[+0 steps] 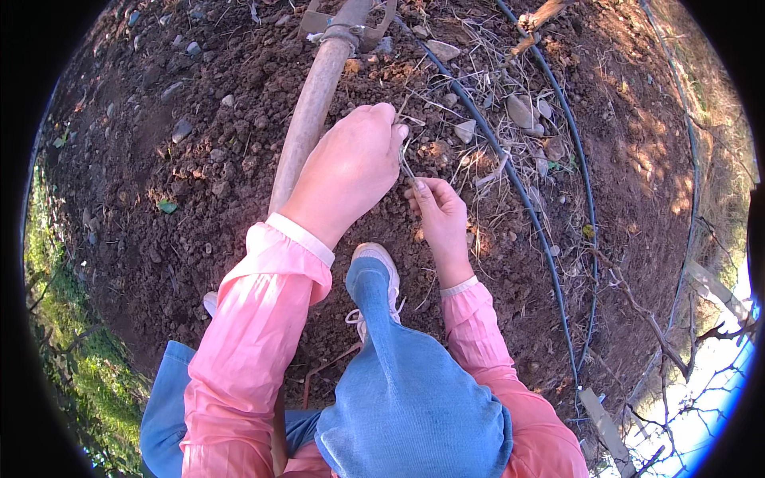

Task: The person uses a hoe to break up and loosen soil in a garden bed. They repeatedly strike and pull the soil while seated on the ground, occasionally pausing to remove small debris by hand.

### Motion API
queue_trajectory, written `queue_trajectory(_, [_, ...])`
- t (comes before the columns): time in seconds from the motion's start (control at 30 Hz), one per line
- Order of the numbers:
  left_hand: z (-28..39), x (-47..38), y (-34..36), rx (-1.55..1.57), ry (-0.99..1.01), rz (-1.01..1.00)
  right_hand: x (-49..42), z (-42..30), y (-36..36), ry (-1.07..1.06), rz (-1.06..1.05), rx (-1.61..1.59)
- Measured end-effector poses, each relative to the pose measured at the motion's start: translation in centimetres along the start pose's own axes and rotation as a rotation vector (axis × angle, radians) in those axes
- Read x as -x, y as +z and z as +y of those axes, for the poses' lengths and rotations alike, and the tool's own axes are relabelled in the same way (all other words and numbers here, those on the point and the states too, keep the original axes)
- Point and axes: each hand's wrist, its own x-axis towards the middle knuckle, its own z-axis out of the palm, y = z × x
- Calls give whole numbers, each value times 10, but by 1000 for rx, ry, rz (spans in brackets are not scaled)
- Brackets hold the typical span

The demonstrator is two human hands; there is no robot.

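Observation:
Both hands hold a thin dry plant stem (pixel 407 166), which runs between them. My left hand (pixel 352 164) grips its upper end with closed fingers and lies over or just beside a wooden tool handle (pixel 311 101). My right hand (pixel 441 215), lower and to the right, pinches the stem between thumb and fingertips. The handle leads up to a rusty metal tool head (pixel 317 23), cut off by the picture's top edge, with a wire or cord binding (pixel 342 36) near it. Whether my left forearm supports the handle cannot be told.
Loose brown soil (pixel 179 239) with stones surrounds my shoe (pixel 379 254). Black irrigation hoses (pixel 508 167) run down the right side past dry grass and a pale stone (pixel 465 131). Bare branches (pixel 645 316) and wooden posts (pixel 606 427) stand at lower right; green plants (pixel 95 370) grow at left.

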Motion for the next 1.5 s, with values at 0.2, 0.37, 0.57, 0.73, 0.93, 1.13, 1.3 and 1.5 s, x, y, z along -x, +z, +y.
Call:
queue_trajectory(0.2, [0, -3, 0, 20, -65, -29, -8, 43, -14, -116, 150, 566])
queue_trajectory(0.37, [-2, -1, 2, -9, -63, -94, -16, 55, 16, -172, 59, 642])
queue_trajectory(0.57, [10, 6, -4, -92, -31, -81, -28, 62, 28, -288, 134, 657])
queue_trajectory(0.73, [11, 6, -4, -67, -98, -122, -13, 46, 38, -455, 1, 356])
queue_trajectory(0.93, [15, 23, -9, -38, -162, -185, 16, -20, 39, -66, -22, -182])
queue_trajectory(1.13, [36, 84, -37, 445, -182, -84, 44, -127, 15, -174, -389, -119])
queue_trajectory(1.3, [55, 137, -77, 993, -427, 116, 79, -207, 40, -190, -834, 247])
queue_trajectory(1.5, [62, 178, -134, 1223, -461, 239, 143, -287, 94, -812, -813, 905])
